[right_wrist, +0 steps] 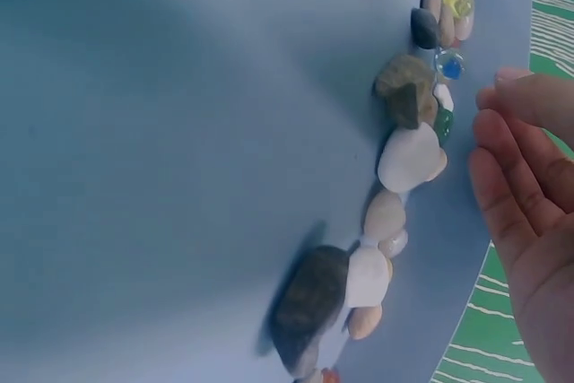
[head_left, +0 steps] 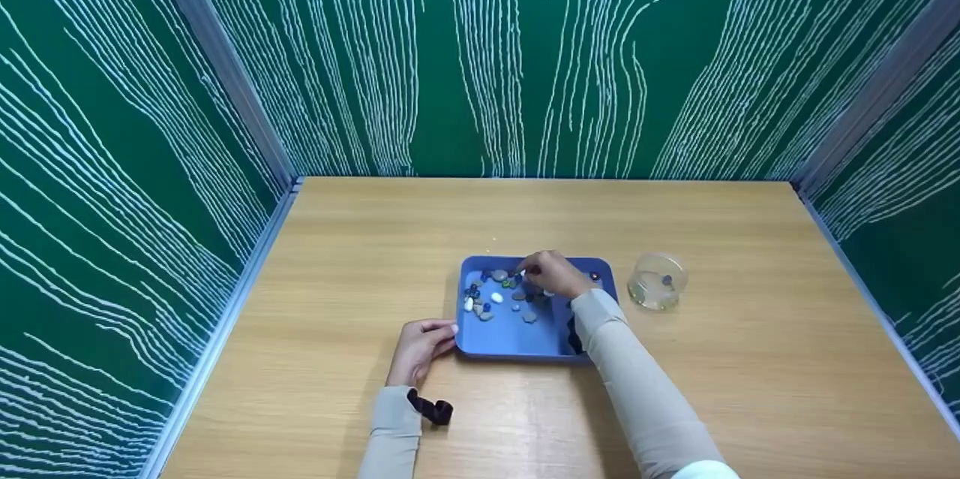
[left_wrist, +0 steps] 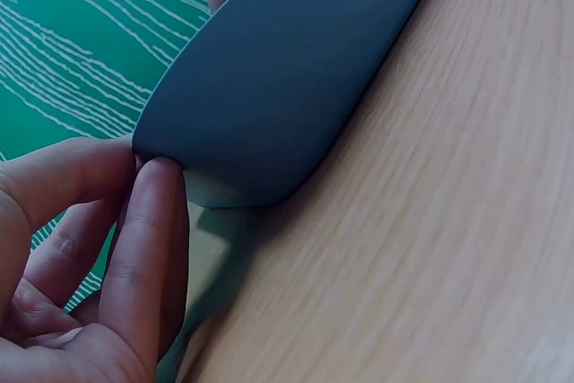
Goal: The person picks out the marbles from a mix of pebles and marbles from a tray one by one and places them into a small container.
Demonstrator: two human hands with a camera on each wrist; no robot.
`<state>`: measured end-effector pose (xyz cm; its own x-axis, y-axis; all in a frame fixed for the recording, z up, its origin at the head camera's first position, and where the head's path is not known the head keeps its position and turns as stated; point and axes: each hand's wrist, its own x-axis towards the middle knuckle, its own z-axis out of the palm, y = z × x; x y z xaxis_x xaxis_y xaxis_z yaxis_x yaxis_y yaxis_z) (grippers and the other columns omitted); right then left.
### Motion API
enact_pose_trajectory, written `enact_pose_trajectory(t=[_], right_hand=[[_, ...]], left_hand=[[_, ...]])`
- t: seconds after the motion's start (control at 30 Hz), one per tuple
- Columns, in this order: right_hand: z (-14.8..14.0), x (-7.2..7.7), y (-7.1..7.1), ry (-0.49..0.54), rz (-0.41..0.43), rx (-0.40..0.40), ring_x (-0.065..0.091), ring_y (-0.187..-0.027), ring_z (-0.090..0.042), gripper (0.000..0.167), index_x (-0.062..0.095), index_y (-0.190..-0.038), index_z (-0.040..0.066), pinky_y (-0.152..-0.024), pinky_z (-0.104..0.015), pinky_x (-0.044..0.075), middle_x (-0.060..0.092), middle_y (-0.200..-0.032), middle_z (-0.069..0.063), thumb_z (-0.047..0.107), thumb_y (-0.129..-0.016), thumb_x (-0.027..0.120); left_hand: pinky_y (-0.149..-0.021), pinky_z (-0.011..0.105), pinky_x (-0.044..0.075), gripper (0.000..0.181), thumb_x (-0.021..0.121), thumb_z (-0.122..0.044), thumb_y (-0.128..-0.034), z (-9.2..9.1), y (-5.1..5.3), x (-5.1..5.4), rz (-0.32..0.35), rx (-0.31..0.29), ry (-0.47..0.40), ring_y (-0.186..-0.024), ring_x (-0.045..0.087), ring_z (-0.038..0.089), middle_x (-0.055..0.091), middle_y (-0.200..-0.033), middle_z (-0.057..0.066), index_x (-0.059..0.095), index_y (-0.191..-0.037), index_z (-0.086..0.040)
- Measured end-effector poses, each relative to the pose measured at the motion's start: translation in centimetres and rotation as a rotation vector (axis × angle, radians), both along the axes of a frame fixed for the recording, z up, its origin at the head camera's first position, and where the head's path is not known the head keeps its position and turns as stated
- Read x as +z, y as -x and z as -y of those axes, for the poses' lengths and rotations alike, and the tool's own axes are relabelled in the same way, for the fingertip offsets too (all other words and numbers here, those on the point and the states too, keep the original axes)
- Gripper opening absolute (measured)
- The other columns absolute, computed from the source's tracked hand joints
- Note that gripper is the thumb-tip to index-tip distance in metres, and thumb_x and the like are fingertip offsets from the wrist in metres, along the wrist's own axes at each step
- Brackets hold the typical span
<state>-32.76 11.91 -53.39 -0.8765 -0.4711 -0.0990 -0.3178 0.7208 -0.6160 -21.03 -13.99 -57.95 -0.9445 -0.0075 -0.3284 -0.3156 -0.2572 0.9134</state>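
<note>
A shallow blue tray (head_left: 517, 336) lies on the wooden table, with pebbles and glass marbles along its far and left parts. My left hand (head_left: 420, 347) pinches its near left corner between thumb and fingers, at the rim (left_wrist: 170, 73). Over the far side of the tray, my right hand (head_left: 556, 274) reaches down with thumb and fingertips close together; nothing shows between them. Near those fingertips, the right wrist view has a row of a white pebble (right_wrist: 410, 158), a brown stone (right_wrist: 405, 87), a blue marble (right_wrist: 450, 65) and a dark stone (right_wrist: 311, 302).
Right of the tray stands a clear round container (head_left: 658, 282) with a few marbles in it. A black strap (head_left: 433, 410) hangs from the left wrist. Green panels (head_left: 427, 88) with white wavy lines enclose the table (head_left: 750, 314) at the back and both sides.
</note>
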Motion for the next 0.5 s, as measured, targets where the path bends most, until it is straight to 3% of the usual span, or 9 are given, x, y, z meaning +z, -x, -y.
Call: enact_pose_trajectory(t=[0.33,0.5], right_hand=[[0.78,-0.73,0.25,-0.025,-0.034,0.045,0.061,-0.078,-0.016,0.026,0.070,-0.113,0.002,-0.066,-0.028,0.054,0.070,-0.108,-0.014,-0.001,-0.091,0.057],[0.86,-0.92,0.14,-0.045,-0.039,0.048,0.060,-0.074,-0.015,0.027,0.070,-0.113,0.002,-0.074,-0.038,0.054,0.071,-0.107,-0.014,-0.003,-0.090,0.057]], left_hand=[[-0.073,0.023,0.059,0.030,0.068,0.006,-0.0820,0.04,0.00,-0.10,0.001,0.003,-0.005,-0.079,0.067,0.012,0.071,-0.093,0.011,0.062,-0.109,0.018],[-0.075,0.024,0.059,0.030,0.068,0.006,-0.0817,0.07,0.13,-0.22,0.012,0.006,-0.001,-0.081,0.067,0.013,0.071,-0.096,0.011,0.062,-0.109,0.017]])
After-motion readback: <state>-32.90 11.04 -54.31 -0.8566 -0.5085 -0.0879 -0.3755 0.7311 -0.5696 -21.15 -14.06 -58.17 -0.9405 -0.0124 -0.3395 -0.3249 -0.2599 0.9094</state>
